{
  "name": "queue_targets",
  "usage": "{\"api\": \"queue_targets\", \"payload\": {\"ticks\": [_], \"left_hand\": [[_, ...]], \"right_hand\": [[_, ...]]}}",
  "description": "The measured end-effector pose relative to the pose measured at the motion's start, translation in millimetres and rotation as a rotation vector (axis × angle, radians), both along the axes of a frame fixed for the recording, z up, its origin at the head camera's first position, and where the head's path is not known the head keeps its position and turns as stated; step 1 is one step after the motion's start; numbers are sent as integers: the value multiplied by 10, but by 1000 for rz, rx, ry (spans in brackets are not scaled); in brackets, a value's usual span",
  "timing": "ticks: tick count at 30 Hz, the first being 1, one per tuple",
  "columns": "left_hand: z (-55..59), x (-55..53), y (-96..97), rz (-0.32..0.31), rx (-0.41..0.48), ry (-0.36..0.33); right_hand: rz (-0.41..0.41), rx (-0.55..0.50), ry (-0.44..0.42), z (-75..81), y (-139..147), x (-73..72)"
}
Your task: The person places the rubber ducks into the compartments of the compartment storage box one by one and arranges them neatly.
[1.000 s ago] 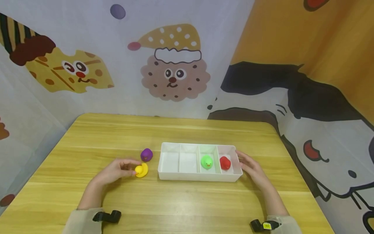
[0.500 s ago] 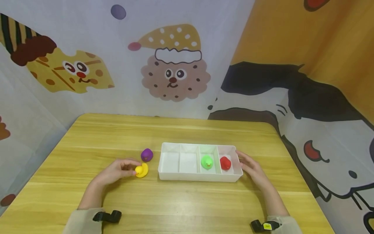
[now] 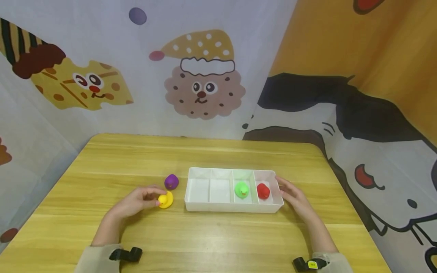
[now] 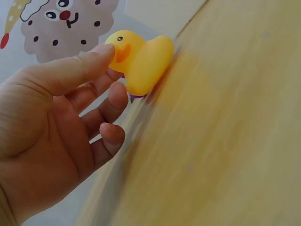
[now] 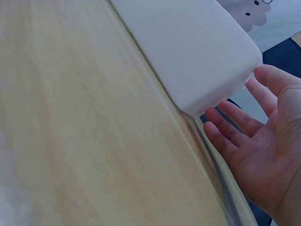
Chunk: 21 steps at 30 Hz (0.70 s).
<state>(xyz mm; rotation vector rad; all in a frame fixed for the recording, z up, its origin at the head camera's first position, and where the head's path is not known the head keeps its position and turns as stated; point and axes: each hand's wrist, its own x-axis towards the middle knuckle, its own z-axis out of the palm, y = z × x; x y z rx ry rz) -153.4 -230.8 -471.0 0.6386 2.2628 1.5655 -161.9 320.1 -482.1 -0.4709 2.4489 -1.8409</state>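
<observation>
Hardly anything has just changed at the table (image 3: pixel 211 242); the left hand (image 3: pixel 135 201) pinches the yellow duck (image 3: pixel 166 200), thumb by its beak and a fingertip on the far side, the remaining fingers loosely bent; the duck sits to the left of the white tray (image 3: pixel 218 207), apart from it, with the purple duck (image 3: pixel 171 182) just beyond; whether its base bears fully on the wood, I cannot tell; the right hand (image 3: pixel 295 197), fingers extended, touches the tray's right end without gripping it; counting from that end, compartment 1 contains the red toy (image 3: pixel 263 191) and compartment 2 the green duck (image 3: pixel 242 190); the tally therefore stands at 2 toys inside, 2 outside; compared with 0.5 s earlier, both hands and all 4 toys keep their places, only the viewpoint having tipped slightly.
</observation>
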Motion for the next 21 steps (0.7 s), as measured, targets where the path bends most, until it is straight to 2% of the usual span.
{"api": "queue_targets", "payload": {"ticks": [5,10,18,21], "left_hand": [[59,28,23,27,-20,2],[129,49,47,15,-25,40],[228,53,108,-1,-17,181],[283,66,147,11,-11,218]], "right_hand": [[-1,2,4,-4,3,2],[-4,3,6,-7,-5,9],[0,-2,11,-1,-10,15],[-5,-1,6,3,-15,14]]}}
